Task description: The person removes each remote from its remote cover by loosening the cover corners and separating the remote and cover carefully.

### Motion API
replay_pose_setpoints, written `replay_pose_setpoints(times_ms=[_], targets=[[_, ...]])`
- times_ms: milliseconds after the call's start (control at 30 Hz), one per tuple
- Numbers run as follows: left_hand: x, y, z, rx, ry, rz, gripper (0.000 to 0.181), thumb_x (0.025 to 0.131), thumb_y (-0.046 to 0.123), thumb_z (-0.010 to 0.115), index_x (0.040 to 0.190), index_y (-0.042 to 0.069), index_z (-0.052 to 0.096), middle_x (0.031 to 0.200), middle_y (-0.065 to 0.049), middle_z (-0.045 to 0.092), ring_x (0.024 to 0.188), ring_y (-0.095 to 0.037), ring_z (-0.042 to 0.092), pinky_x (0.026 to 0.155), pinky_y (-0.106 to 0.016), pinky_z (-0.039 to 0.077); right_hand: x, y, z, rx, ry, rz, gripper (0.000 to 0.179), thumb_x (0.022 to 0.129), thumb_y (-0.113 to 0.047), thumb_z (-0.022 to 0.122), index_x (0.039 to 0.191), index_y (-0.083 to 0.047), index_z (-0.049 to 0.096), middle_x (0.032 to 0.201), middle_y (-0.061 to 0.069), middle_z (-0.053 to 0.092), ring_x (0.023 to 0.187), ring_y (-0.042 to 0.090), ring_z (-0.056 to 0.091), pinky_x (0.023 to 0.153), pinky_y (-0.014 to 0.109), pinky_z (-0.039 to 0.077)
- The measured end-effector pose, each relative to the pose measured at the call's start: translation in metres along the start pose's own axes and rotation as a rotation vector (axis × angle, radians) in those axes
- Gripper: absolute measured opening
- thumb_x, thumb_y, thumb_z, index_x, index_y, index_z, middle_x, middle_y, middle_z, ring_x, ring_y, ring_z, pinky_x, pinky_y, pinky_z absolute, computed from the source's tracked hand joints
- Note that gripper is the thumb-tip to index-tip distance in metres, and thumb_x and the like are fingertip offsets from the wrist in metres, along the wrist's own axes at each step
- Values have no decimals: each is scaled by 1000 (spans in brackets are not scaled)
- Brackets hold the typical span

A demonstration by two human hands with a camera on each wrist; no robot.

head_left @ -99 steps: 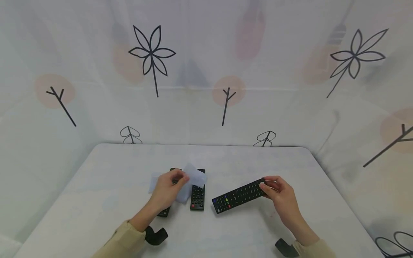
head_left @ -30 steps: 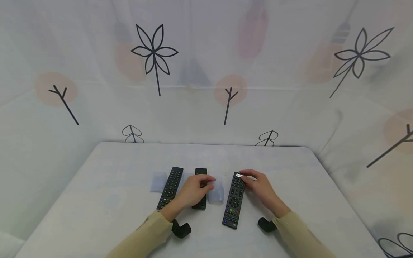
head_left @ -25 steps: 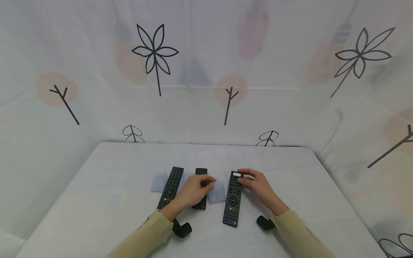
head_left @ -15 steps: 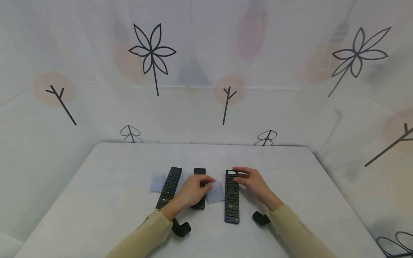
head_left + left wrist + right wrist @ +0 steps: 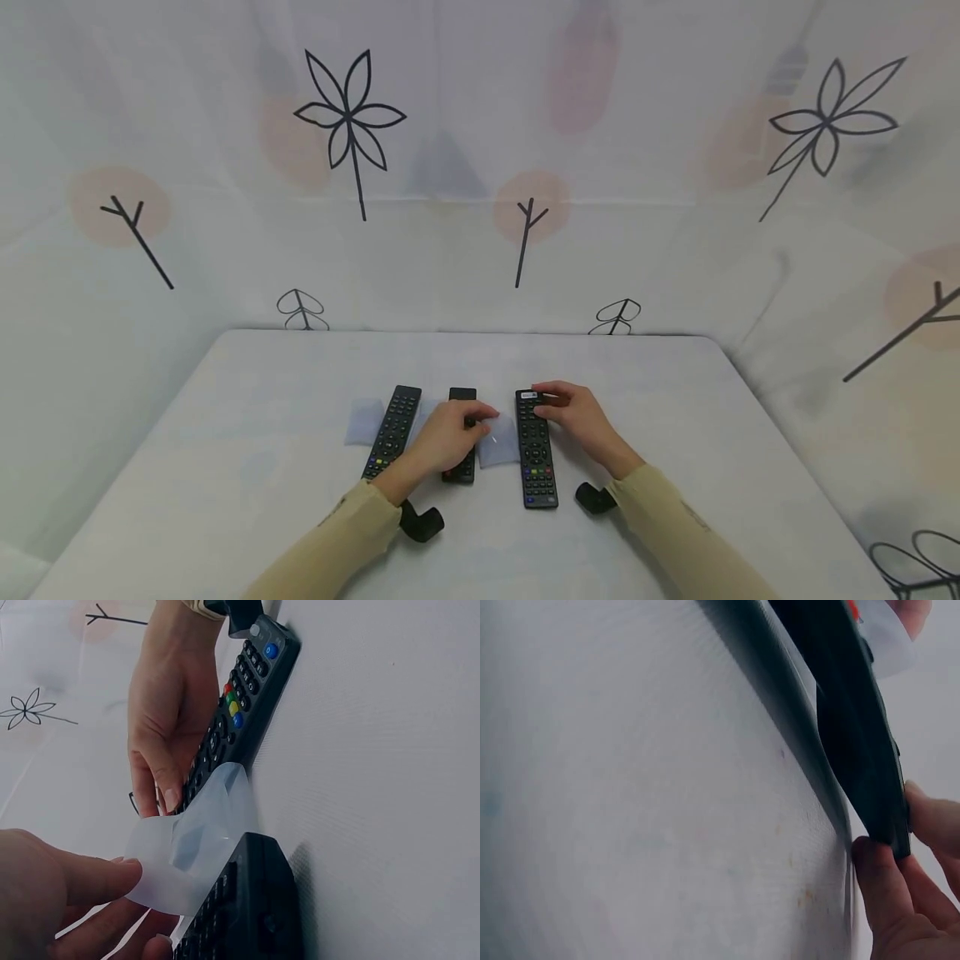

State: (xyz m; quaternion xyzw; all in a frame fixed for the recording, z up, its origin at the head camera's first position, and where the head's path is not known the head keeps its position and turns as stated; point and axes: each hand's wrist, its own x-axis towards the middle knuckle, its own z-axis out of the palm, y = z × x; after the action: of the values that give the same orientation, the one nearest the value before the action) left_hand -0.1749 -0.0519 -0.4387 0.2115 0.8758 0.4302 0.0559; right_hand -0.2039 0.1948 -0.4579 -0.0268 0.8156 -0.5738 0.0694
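Note:
My left hand (image 5: 444,435) pinches a translucent plastic sleeve (image 5: 498,442) by its edge; in the left wrist view the sleeve (image 5: 214,825) hangs from thumb and fingers. My right hand (image 5: 581,417) grips the top end of a black remote control (image 5: 536,458), thumb on the keys and fingers beneath, as the right wrist view shows. That remote has a white label near its top and lies just right of the sleeve. Beneath my left hand is a second remote (image 5: 460,473), partly hidden. A third remote (image 5: 393,432) lies tilted to its left.
More translucent plastic (image 5: 364,422) lies on the white table (image 5: 225,508), around the left remote. Black wrist-worn pieces (image 5: 422,523) stick out under both cuffs. A patterned cloth wall (image 5: 442,275) rises behind the table's far edge.
The remote in my right hand, held slanted at the right earlier, has swung nearly upright and moved left up to the sleeve. My left hand has shifted right with the sleeve, then stayed nearly still.

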Motion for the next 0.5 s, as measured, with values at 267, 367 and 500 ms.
replay_pose_setpoints(times_ms=[267,367,500], targets=[[-1,-2,2,5,-3,5,22,97,10,63,117,12,72,116,-1,70,109,-20,62,93,-44,48,4,2,5,-25,17,7,37,89,1,70,126,-4,66,133,16,61,121,31,59,95,41,50],[-1,-1,3,8,-4,5,22,97,11,63,117,12,72,116,-1,70,110,-20,62,94,-44,48,4,0,5,-47,6,-20,36,90,2,69,125,-3,65,131,16,62,121,31,58,97,43,49],[-1,0,4,3,-6,1,22,97,10,63,117,12,72,117,-1,69,112,-21,61,96,-45,47,6,-2,3,-70,-4,-38,35,89,3,70,124,-1,65,128,17,63,119,32,59,101,47,45]])
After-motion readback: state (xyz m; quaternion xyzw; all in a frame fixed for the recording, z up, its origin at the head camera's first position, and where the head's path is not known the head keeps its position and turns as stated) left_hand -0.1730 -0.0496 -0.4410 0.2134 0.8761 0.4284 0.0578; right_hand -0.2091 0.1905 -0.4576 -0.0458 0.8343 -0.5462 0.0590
